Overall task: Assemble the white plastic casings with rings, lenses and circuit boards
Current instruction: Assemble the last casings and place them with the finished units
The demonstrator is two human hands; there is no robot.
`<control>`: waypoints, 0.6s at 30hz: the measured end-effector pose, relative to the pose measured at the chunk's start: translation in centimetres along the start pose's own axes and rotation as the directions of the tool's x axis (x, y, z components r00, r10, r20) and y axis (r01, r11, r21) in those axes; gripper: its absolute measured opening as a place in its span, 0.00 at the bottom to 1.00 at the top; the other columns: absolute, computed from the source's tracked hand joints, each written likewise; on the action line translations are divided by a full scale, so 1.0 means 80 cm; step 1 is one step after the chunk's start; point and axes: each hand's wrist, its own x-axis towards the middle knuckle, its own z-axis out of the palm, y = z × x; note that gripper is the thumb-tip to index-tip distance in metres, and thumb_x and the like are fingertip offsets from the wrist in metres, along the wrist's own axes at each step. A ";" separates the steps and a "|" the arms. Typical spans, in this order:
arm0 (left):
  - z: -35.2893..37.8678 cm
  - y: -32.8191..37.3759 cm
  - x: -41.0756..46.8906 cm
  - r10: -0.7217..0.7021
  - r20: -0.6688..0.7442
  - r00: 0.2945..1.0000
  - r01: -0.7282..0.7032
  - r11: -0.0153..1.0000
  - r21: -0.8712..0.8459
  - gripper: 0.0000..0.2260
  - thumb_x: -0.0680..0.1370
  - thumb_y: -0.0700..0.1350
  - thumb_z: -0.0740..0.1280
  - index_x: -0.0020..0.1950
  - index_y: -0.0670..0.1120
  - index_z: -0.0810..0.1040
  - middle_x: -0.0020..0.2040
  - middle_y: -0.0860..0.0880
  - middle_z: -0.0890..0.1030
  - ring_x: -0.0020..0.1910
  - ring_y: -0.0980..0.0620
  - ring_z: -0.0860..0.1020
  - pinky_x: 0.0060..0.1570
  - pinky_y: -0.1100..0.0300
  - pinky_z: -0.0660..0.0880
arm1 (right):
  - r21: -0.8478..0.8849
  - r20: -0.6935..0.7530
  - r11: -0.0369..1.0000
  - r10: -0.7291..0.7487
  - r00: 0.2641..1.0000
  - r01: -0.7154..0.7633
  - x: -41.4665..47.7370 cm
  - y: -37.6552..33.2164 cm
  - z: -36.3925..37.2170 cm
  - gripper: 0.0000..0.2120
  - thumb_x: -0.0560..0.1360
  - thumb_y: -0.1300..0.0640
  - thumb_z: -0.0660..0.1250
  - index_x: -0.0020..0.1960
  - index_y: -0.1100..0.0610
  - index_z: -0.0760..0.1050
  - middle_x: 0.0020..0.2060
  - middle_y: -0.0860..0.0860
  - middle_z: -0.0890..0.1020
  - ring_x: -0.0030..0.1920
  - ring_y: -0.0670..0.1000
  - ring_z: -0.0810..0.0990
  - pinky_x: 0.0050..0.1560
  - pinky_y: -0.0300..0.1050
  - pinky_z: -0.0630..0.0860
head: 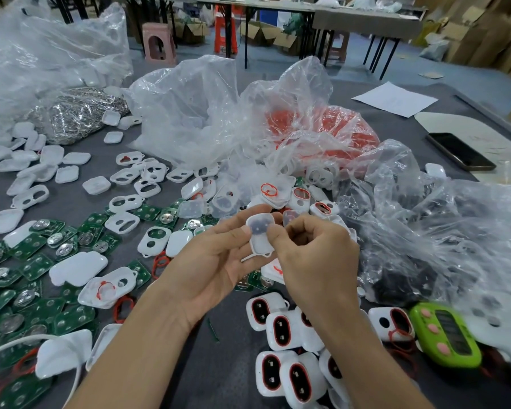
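Observation:
My left hand holds a translucent white lens piece palm up, thumb on its left edge. My right hand pinches the same piece from the right with thumb and fingers; its lower fingers are curled. White casings with two holes lie scattered on the grey table. Green circuit boards with silver discs cover the left side. Red rings lie among them. One casing near my left wrist has a red ring in it. Several assembled casings with red-rimmed dark windows lie under my right forearm.
Crumpled clear plastic bags hold white parts and red rings behind my hands. A bag of silver metal parts sits at the far left. A green timer lies at the right, a phone farther back.

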 end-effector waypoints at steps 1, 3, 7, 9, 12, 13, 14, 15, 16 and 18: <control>0.000 0.000 0.000 0.008 -0.007 1.000 -0.007 1.000 0.008 0.14 0.77 0.38 0.66 0.58 0.45 0.86 0.64 0.42 0.83 0.57 0.47 0.84 0.61 0.49 0.80 | -0.039 0.003 0.999 0.003 1.000 -0.003 0.000 0.000 0.000 0.17 0.72 0.39 0.73 0.32 0.50 0.78 0.26 0.41 0.79 0.31 0.43 0.78 0.33 0.39 0.72; 0.001 0.000 0.000 0.019 -0.016 1.000 -0.019 1.000 0.009 0.14 0.76 0.38 0.66 0.58 0.45 0.86 0.65 0.42 0.82 0.57 0.47 0.84 0.64 0.48 0.76 | -0.054 0.045 0.998 0.031 0.998 -0.028 0.000 0.000 0.000 0.17 0.72 0.37 0.72 0.35 0.49 0.80 0.27 0.41 0.81 0.32 0.43 0.79 0.37 0.43 0.76; 0.003 -0.002 0.001 0.037 -0.036 0.999 -0.036 0.998 0.048 0.15 0.76 0.39 0.66 0.61 0.43 0.85 0.65 0.41 0.82 0.56 0.47 0.84 0.62 0.48 0.78 | 0.089 0.148 0.989 0.105 0.983 -0.119 0.003 0.001 -0.004 0.14 0.74 0.42 0.72 0.36 0.49 0.82 0.29 0.41 0.83 0.32 0.42 0.82 0.38 0.42 0.78; 0.004 -0.003 0.001 0.054 -0.060 0.997 -0.047 0.993 0.108 0.15 0.76 0.37 0.67 0.61 0.43 0.84 0.64 0.41 0.83 0.56 0.46 0.84 0.56 0.50 0.83 | 0.112 0.139 0.986 0.106 0.985 -0.122 0.004 0.001 -0.005 0.12 0.75 0.45 0.72 0.35 0.49 0.83 0.28 0.41 0.83 0.31 0.42 0.81 0.36 0.39 0.77; 0.005 -0.009 0.000 0.138 -0.174 0.975 -0.091 0.962 0.257 0.14 0.74 0.33 0.70 0.56 0.45 0.87 0.55 0.39 0.85 0.49 0.47 0.84 0.45 0.57 0.83 | 0.054 0.139 0.995 0.075 0.987 -0.083 0.002 0.001 -0.003 0.12 0.75 0.46 0.71 0.35 0.50 0.82 0.28 0.42 0.82 0.31 0.44 0.81 0.36 0.44 0.78; 0.006 -0.011 0.000 0.179 -0.211 0.961 -0.108 0.945 0.310 0.13 0.75 0.32 0.70 0.55 0.46 0.87 0.52 0.39 0.86 0.46 0.47 0.84 0.44 0.58 0.82 | 0.040 0.153 0.996 0.070 0.986 -0.077 0.001 0.001 -0.001 0.12 0.75 0.47 0.71 0.35 0.50 0.82 0.28 0.43 0.82 0.31 0.44 0.81 0.36 0.44 0.78; 0.006 -0.013 0.001 0.222 -0.243 0.944 -0.123 0.923 0.365 0.12 0.76 0.32 0.71 0.53 0.46 0.88 0.48 0.40 0.87 0.44 0.47 0.84 0.42 0.58 0.82 | 0.039 0.167 0.996 0.069 0.983 -0.077 0.000 0.000 0.000 0.11 0.74 0.49 0.70 0.34 0.51 0.81 0.27 0.43 0.82 0.30 0.45 0.81 0.35 0.44 0.78; 0.007 -0.015 0.001 0.262 -0.269 0.927 -0.135 0.900 0.414 0.11 0.77 0.33 0.70 0.52 0.47 0.88 0.46 0.40 0.87 0.42 0.48 0.84 0.41 0.58 0.82 | 0.045 0.181 0.996 0.072 0.981 -0.081 0.000 0.000 0.002 0.11 0.74 0.50 0.70 0.34 0.51 0.81 0.27 0.44 0.82 0.30 0.45 0.81 0.35 0.44 0.78; 0.007 -0.016 0.002 0.295 -0.292 0.910 -0.143 0.884 0.445 0.11 0.77 0.33 0.70 0.51 0.47 0.88 0.44 0.40 0.87 0.41 0.48 0.84 0.40 0.59 0.81 | 0.054 0.193 0.995 0.077 0.978 -0.089 -0.001 0.000 0.003 0.10 0.74 0.52 0.70 0.34 0.52 0.81 0.27 0.44 0.82 0.30 0.45 0.81 0.34 0.44 0.78; 0.008 -0.018 0.002 0.339 -0.322 0.884 -0.161 0.866 0.473 0.12 0.77 0.33 0.70 0.49 0.48 0.88 0.41 0.41 0.87 0.38 0.50 0.83 0.38 0.61 0.80 | 0.073 0.222 0.992 0.084 0.972 -0.102 -0.002 0.000 0.004 0.09 0.73 0.53 0.70 0.34 0.52 0.81 0.27 0.45 0.82 0.29 0.45 0.79 0.32 0.42 0.76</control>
